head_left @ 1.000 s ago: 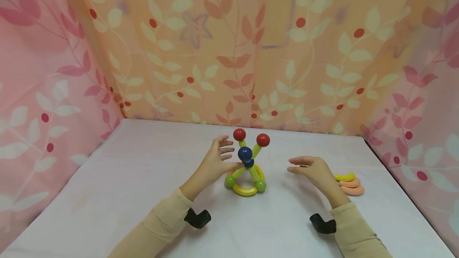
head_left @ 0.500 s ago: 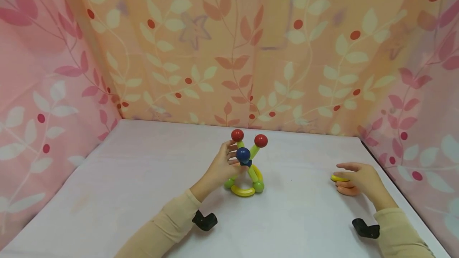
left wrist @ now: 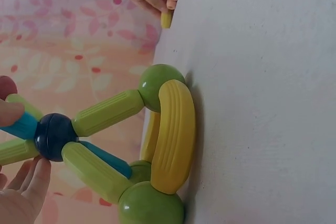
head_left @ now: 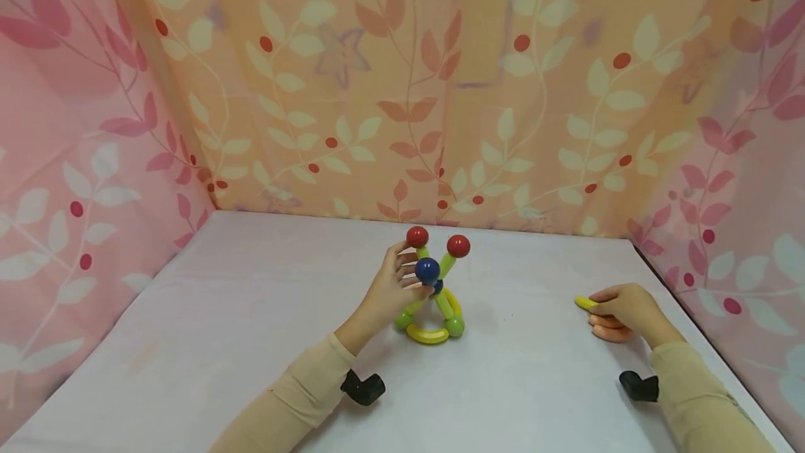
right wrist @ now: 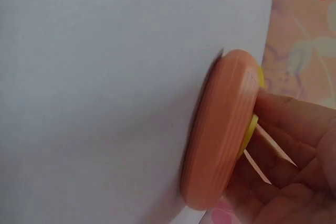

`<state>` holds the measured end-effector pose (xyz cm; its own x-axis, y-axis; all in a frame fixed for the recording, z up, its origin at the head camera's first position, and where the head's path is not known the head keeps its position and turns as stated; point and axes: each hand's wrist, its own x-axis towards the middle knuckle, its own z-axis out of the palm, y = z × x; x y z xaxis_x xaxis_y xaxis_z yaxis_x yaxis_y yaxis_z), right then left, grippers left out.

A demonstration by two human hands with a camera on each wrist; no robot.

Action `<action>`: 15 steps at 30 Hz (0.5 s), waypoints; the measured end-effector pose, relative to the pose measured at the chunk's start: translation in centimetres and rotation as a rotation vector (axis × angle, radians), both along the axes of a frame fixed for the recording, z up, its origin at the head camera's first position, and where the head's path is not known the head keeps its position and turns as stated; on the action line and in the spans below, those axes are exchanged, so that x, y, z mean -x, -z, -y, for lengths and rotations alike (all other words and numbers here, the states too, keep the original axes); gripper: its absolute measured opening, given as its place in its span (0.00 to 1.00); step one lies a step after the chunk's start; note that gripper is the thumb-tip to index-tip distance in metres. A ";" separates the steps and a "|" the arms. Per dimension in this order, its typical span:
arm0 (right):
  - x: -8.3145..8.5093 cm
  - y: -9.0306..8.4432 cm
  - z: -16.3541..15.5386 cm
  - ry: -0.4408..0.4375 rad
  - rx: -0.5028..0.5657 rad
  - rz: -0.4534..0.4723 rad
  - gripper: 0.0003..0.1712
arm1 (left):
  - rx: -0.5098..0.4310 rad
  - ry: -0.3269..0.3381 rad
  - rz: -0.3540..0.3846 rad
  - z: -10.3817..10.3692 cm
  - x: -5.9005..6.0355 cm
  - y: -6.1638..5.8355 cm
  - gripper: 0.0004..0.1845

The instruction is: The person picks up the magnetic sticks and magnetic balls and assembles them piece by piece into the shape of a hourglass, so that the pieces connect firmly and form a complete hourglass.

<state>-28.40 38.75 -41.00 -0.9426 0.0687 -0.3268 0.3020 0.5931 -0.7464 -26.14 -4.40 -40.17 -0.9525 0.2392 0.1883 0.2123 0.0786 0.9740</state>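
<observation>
A magnetic ball-and-rod figure (head_left: 428, 336) stands upright on the table, with red balls on top, blue balls in its middle and green balls joined by yellow curved rods at its base. My left hand (head_left: 390, 292) holds the figure around the middle, its thumb and fingers near the dark blue ball (left wrist: 55, 137) in the left wrist view. Far to the right, my right hand (head_left: 635, 310) pinches a yellow curved rod (head_left: 585, 303) between thumb and fingers. Orange curved rods (head_left: 610, 334) lie right beneath it; in the right wrist view an orange rod (right wrist: 220, 135) partly hides the yellow one.
The white-covered table (head_left: 251, 285) ends at a flowered curtain (head_left: 302, 89) at the back, with pink cloth at both sides. A black angled piece sits at my left wrist (head_left: 363, 390), and another black piece (head_left: 638, 386) at the right.
My right hand has moved right to the curved rods and taken hold of the yellow one, which is now turned slightly. My left hand has closed in on the figure's middle.
</observation>
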 end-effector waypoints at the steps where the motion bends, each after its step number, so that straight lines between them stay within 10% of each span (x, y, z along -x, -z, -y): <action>1: 0.1 -0.1 0.3 -0.015 -0.015 0.001 0.28 | 0.001 -0.006 0.000 0.0 0.0 0.0 0.47; 8: 0.8 -0.5 2.3 0.049 -0.058 0.076 0.28 | 0.011 -0.018 -0.021 0.0 0.0 -0.4 0.43; 15: 0.5 -1.8 5.3 -0.097 -0.175 -0.106 0.33 | 0.015 -0.022 0.005 0.1 -0.3 -0.3 0.41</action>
